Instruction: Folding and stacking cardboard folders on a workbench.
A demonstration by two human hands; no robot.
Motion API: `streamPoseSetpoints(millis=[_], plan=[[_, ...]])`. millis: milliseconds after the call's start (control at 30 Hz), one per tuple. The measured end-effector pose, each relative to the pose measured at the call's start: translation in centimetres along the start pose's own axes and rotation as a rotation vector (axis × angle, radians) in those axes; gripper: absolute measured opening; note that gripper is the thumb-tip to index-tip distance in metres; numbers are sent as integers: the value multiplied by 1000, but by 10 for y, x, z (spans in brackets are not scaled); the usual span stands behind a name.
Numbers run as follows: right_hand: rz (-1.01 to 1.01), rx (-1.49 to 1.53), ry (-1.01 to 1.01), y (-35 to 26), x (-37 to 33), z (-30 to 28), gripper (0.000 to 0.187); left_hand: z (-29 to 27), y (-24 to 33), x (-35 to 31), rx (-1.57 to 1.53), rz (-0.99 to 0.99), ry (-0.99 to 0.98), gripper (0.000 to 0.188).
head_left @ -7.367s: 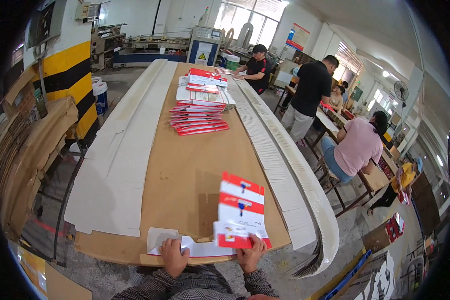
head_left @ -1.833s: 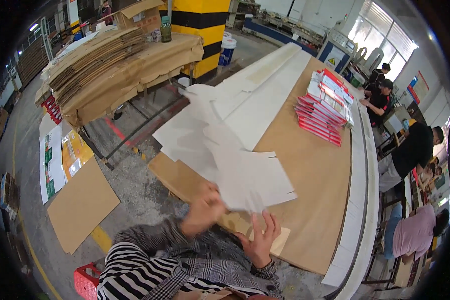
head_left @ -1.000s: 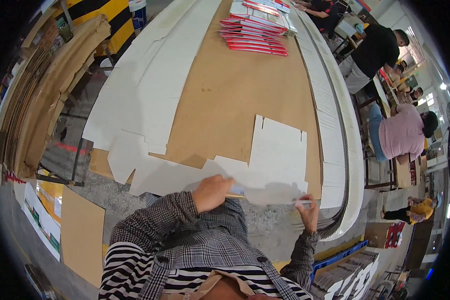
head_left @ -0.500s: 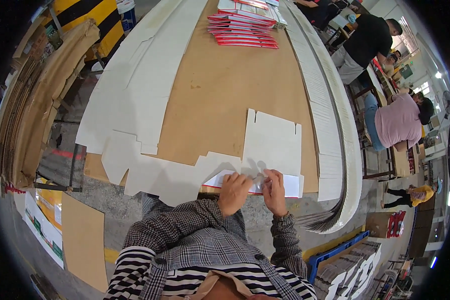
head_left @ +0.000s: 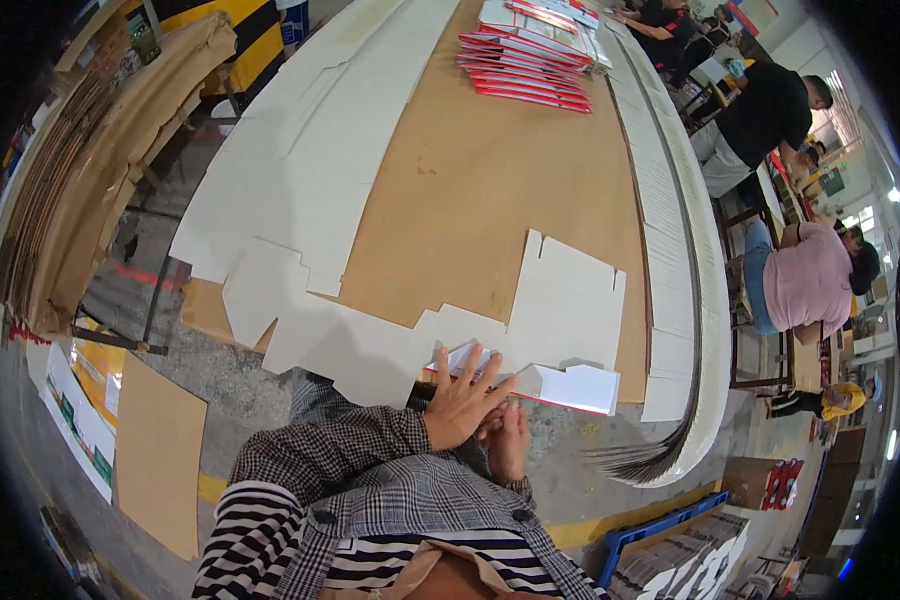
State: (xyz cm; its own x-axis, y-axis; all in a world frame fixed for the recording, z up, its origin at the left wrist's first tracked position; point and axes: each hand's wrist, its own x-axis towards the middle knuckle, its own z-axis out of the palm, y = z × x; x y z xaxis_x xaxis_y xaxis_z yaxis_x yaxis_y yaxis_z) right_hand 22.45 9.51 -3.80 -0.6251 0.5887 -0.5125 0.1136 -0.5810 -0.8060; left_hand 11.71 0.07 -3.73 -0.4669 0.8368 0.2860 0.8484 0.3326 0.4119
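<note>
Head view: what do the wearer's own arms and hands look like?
Left hand and right hand are both ungloved. The left forearm has a grey-toned checked sleeve; above it shows a black-and-white striped sleeve. A similar checked cuff shows at the right wrist.

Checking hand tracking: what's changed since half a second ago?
The right hand moved left from the right part of the folded flap to beside the left hand, whose fingers now spread over the flap. White blank and red-and-white stack stayed put.
</note>
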Motion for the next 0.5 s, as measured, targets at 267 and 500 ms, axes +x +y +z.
streamPoseSetpoints(millis=[267,500], plan=[[-1074,-966,381,-33,26,15,28,-25,-16,0,-428,-54,98,40],[-1027,-1189,-557,-56,69,3,20,-51,-15,-30,-351,86,-169,35]])
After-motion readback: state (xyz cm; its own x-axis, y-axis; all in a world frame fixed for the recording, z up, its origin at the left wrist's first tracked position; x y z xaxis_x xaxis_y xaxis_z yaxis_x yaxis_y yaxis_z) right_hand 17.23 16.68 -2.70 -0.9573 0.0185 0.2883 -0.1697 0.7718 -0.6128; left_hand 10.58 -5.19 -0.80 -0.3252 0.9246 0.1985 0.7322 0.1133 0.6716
